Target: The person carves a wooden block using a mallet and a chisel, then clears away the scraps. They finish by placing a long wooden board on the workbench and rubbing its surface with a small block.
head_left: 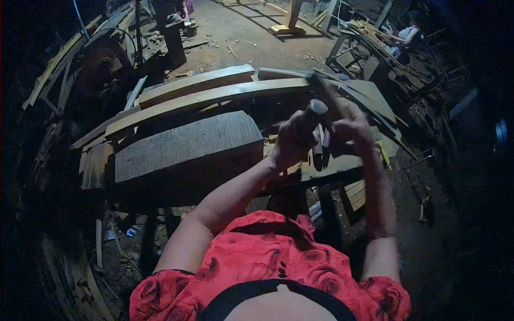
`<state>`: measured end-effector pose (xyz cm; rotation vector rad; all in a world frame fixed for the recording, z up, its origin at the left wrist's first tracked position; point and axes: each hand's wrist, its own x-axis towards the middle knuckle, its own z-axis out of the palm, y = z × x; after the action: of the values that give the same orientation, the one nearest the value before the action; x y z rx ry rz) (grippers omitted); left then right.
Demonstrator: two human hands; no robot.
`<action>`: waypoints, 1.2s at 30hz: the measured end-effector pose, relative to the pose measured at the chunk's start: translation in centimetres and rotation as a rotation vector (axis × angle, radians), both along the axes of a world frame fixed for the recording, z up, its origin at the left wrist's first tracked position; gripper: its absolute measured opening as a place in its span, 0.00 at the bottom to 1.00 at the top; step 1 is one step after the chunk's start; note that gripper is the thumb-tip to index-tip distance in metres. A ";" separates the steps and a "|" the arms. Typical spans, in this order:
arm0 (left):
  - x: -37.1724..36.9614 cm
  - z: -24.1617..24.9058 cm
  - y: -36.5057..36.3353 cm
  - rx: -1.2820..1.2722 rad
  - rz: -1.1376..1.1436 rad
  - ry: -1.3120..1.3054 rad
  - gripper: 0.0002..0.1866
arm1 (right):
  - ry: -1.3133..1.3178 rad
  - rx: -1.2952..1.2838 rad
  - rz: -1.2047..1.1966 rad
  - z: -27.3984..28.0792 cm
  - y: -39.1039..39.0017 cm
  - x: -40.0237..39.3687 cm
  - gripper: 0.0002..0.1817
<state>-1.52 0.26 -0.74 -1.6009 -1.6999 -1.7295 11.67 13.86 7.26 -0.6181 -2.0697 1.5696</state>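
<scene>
My left hand [292, 140] is wrapped round a dark tool with a rounded, pale end [318, 107], held above the workbench. To its right, my right hand [350, 127] is closed on a dark, flat bar [325, 92] that slants up to the left; motion blurs it. Narrow pointed pieces [319, 155] hang between the two hands, and which hand holds them is unclear. Left of my left hand lies a thick wooden block [187, 144] with a rough, grooved top. Long pale planks [209, 96] lie behind the block.
A flat board [334, 165] lies under my hands, with a yellow object [384, 155] at its right. At upper right a person [409, 36] sits by another bench [375, 45]. A wooden stand [289, 28] is on the floor ahead. Dark machinery [104, 67] stands at left.
</scene>
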 end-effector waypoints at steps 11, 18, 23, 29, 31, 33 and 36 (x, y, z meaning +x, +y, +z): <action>0.4 1.4 -0.6 0.143 -0.295 -0.321 0.16 | -0.278 0.178 0.282 11.2 -6.4 3.3 0.37; 0.5 1.4 -0.6 0.054 -0.307 -0.357 0.16 | -0.134 0.630 0.063 14.6 -5.4 3.4 0.30; 0.7 1.1 0.0 0.093 -0.125 -0.129 0.16 | -0.368 0.497 0.141 12.2 -5.9 2.2 0.26; 0.4 1.0 -0.1 0.052 -0.182 -0.180 0.15 | -0.124 0.621 0.004 12.2 -5.4 4.1 0.17; 0.5 1.0 0.0 0.087 -0.154 -0.163 0.15 | 0.066 0.468 -0.110 11.4 -7.1 2.5 0.18; 0.7 1.0 0.1 0.114 -0.133 -0.165 0.14 | -0.384 0.568 0.179 11.4 -7.6 1.8 0.17; 0.3 0.6 0.0 0.084 -0.162 -0.099 0.13 | -0.373 0.524 0.123 14.8 -6.6 1.9 0.19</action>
<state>-1.21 0.28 -0.13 -1.6831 -1.5547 -1.9595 13.55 7.30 22.02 -0.6249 -2.7007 0.9428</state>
